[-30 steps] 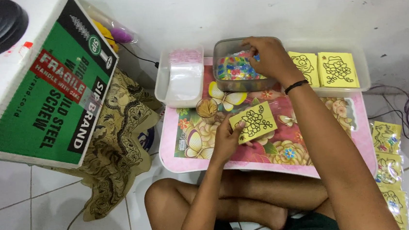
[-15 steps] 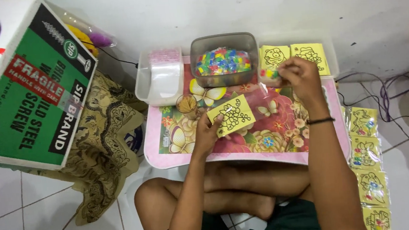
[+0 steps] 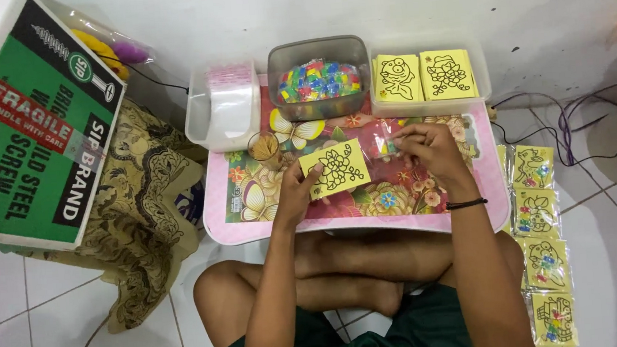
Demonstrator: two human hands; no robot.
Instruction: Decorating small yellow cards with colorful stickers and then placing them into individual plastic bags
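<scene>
Right hand now back from bead-filled grey tub

Green cardboard box beside patterned cloth.

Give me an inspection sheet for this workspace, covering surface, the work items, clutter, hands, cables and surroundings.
Surface: small pink lap table with a floral, butterfly-patterned top, over the person's crossed legs.
Job's things: yellow card with black line drawing; tiny item pinched at the right fingertips, too small to identify; grey tub of coloured pieces; clear tray with two yellow cards.
Clutter: white lidded container; small round cup; row of packaged yellow cards on the floor.
Hands: left hand holds the card's edge; right hand pinches the tiny item.
Cables: dark wires across the floor, right.
Surroundings: green cardboard box; patterned cloth; white tiled floor.
</scene>
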